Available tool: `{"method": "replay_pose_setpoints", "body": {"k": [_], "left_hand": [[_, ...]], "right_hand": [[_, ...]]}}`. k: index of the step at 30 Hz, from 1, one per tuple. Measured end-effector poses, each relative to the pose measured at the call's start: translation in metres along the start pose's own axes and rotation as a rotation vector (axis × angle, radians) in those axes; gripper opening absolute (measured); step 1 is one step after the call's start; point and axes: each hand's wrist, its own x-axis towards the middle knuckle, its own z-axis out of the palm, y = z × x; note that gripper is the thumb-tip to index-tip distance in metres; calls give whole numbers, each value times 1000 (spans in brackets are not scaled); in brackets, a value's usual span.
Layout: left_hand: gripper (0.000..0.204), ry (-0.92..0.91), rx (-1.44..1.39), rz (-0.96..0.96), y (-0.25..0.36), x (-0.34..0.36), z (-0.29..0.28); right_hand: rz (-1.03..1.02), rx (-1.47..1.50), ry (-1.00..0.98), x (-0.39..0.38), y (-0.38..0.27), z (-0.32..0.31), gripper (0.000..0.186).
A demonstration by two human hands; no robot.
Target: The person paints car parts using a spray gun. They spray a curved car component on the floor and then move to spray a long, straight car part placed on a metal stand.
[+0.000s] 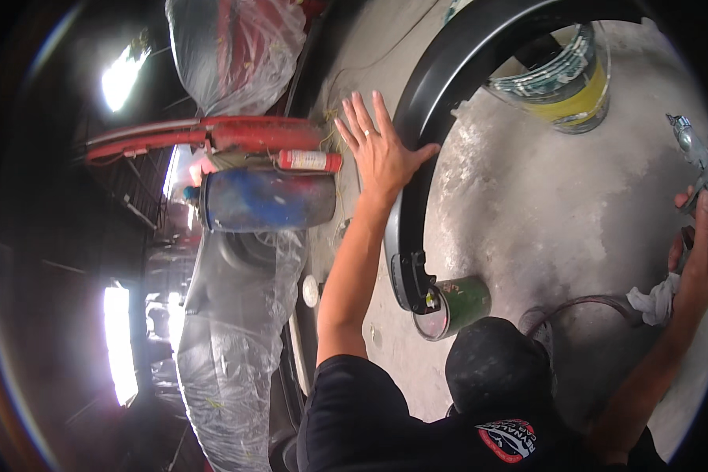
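Note:
My left hand (381,153) is open, its fingers spread, at the outer side of a curved black fender flare (417,130). Its thumb reaches across the flare; whether the palm presses on it I cannot tell. At the right edge my right hand (702,224) is closed around a metal spray gun (691,145), partly cut off by the rim of the picture. A crumpled white cloth (654,300) hangs by that hand. The flare's lower end meets a green can (464,305), and its upper part passes over a paint-stained bucket (578,106) with a yellow band.
A hose (582,302) runs near the cloth. To the left stand a blue drum (271,200), a red fire extinguisher (311,160) and a red metal stand (252,134). Clear plastic sheeting (232,358) covers a vehicle. The concrete floor (527,204) carries whitish dust.

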Motion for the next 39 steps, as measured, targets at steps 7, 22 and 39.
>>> {"method": "replay_pose_setpoints", "body": {"k": [7, 22, 39], "left_hand": [[126, -124, 71, -76, -15, -136, -18], [111, -224, 43, -464, 50, -317, -66], [116, -277, -1303, -746, 203, -326, -198]], "right_hand": [[22, 36, -138, -21, 0, 20, 36], [-15, 132, -290, -33, -7, 26, 32], [-18, -294, -1168, -85, -10, 72, 35]]}}
